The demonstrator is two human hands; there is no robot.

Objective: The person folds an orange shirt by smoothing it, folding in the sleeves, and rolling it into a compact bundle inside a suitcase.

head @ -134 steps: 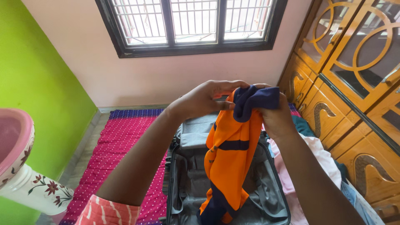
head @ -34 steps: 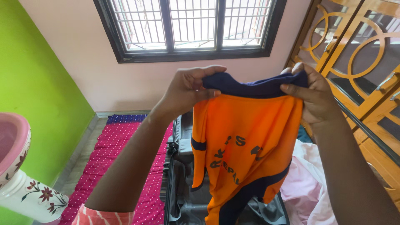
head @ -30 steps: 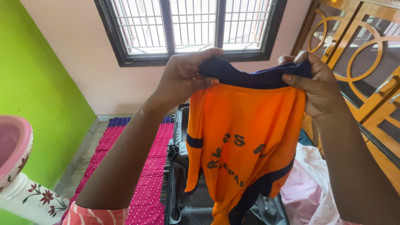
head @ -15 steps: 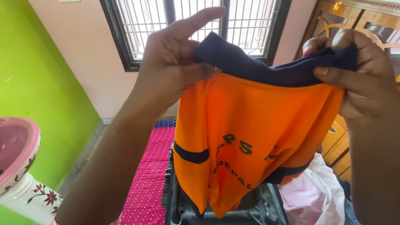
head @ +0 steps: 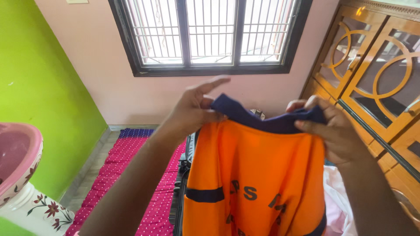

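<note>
Head view: both forearms raised before the barred window [head: 210,35]. Left hand [head: 192,111] pinching the navy upper edge of an orange shirt [head: 253,175] between thumb and curled fingers, index finger stretched out straight above. Right hand [head: 334,133] closed on the same navy edge farther right, thumb pressed across the front. Shirt hanging spread between both, lettered side facing, above a pink dotted mat [head: 144,175], beside a wooden cabinet [head: 376,78].
</note>
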